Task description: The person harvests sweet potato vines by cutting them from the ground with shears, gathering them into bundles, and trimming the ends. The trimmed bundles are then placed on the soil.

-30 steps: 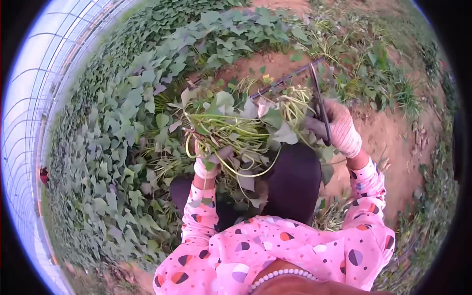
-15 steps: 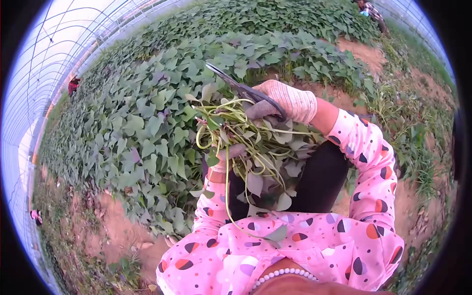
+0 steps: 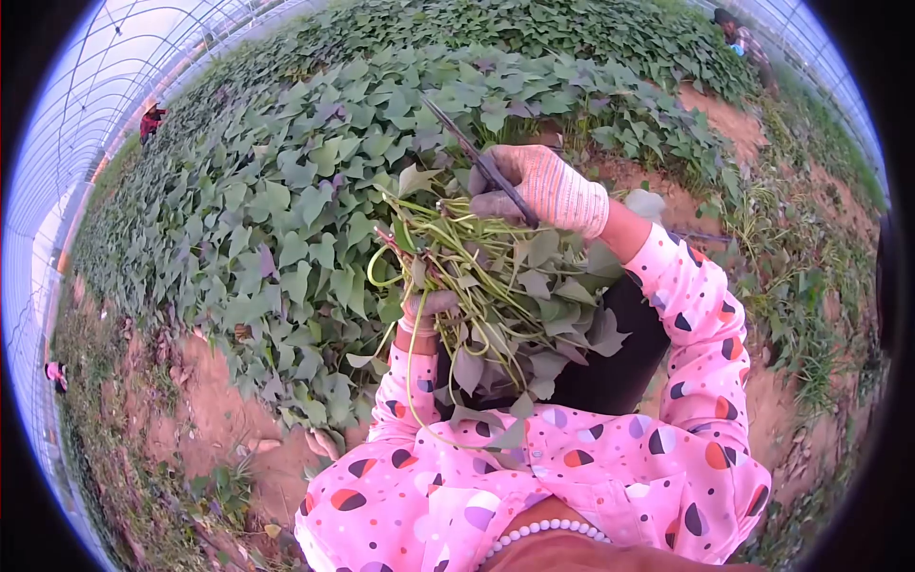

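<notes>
A loose bunch of cut vines [image 3: 486, 286] with long pale-green stems and broad leaves lies over my lap. My left hand [image 3: 429, 307], in a glove with grey fingers, is wrapped round the stems at the bunch's left side. Above the bunch, my gloved right hand [image 3: 538, 191] holds dark scissors [image 3: 481, 162] by the handles, blades pointing up and left. The blades look closed, seen nearly edge-on. One long stem hangs from the bunch down across my pink spotted shirt.
Dense leafy plants [image 3: 257, 210] cover the bed ahead and to the left. Bare soil [image 3: 224, 405] shows at the lower left. A person [image 3: 151, 122] in red is far left, another person [image 3: 748, 43] at the upper right. Greenhouse hoops [image 3: 86, 105] arch overhead.
The scissors have turned more edge-on and their tips have shifted slightly right. My right hand has rotated and moved a little left and down. The whole view has shifted slightly.
</notes>
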`<state>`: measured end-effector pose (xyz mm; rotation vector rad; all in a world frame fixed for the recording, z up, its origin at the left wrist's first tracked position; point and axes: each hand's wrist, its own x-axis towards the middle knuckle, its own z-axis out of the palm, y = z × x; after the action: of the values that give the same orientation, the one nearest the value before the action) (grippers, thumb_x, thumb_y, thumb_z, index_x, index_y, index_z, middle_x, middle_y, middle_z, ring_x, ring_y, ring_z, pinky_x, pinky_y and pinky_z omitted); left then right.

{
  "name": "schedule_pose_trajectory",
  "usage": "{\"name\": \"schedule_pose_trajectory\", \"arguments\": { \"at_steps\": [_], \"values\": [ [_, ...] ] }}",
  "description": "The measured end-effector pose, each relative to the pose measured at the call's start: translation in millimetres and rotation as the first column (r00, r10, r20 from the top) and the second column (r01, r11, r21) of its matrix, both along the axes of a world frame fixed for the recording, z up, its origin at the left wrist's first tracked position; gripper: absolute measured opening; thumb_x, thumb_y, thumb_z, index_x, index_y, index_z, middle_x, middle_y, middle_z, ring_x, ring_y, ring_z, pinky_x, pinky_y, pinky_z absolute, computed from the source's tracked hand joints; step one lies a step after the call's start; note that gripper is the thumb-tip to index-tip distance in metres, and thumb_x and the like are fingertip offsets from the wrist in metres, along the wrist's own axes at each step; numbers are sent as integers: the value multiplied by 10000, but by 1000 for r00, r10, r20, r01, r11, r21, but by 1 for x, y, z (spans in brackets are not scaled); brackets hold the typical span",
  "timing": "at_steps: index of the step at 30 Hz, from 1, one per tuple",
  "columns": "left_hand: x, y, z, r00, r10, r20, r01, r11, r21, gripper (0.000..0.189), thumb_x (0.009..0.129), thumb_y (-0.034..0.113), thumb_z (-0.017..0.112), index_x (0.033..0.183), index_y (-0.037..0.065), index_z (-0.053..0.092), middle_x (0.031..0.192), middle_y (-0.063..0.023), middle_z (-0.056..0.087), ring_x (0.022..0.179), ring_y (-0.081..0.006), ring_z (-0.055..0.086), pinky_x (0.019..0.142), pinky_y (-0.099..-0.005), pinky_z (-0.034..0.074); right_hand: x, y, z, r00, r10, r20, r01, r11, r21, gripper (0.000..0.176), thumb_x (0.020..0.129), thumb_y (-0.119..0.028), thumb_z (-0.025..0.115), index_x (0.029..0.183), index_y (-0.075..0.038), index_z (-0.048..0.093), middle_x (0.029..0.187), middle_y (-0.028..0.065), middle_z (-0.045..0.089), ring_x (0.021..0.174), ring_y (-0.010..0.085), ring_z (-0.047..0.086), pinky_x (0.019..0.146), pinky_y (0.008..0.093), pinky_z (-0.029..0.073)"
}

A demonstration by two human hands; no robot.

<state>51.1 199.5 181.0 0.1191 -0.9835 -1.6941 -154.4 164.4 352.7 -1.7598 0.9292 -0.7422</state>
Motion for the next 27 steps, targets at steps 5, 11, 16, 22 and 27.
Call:
{"name": "schedule_pose_trajectory", "arguments": {
  "at_steps": [5,11,16,22,27],
  "values": [
    [-12,1,0,1000,-22,-21,22,1000,15,801,532,207,769,1262,24,493,1067,-124,599,951,-270,613,827,-377,537,-3,-9,-8,984,-115,-137,87,978,-191,469,748,-225,802,1121,-19,606,813,-20,613,702,34,505,643,217,456],
    [-22,5,-6,985,-124,-120,146,971,192,802,543,141,750,1288,26,476,1119,-168,595,997,-312,606,861,-397,530,-6,-13,-26,976,-9,-217,-33,982,-187,453,750,-299,790,1074,-19,644,820,35,664,714,77,558,670,256,479],
    [-19,-3,-15,996,-73,48,55,949,309,801,620,136,786,1337,31,444,1221,-170,573,1082,-326,589,950,-410,502,-19,-13,-17,995,-101,-5,99,986,-132,342,796,-244,772,1034,-22,670,796,3,638,727,57,552,687,250,482],
    [-38,0,-10,988,-135,70,117,970,215,752,619,107,705,1320,18,449,1197,-137,582,1038,-295,607,896,-396,521,-12,-8,-19,982,70,-174,-87,992,-89,441,744,-279,804,1077,-24,667,779,1,635,716,70,558,668,252,471],
    [-41,7,-3,980,-159,119,126,961,247,751,640,210,689,1331,42,449,1211,-154,566,1048,-295,598,936,-419,491,-11,-5,-29,950,-124,-286,12,931,-365,445,753,-356,786,999,-6,662,692,59,569,648,85,499,622,279,446]
  ]
}}
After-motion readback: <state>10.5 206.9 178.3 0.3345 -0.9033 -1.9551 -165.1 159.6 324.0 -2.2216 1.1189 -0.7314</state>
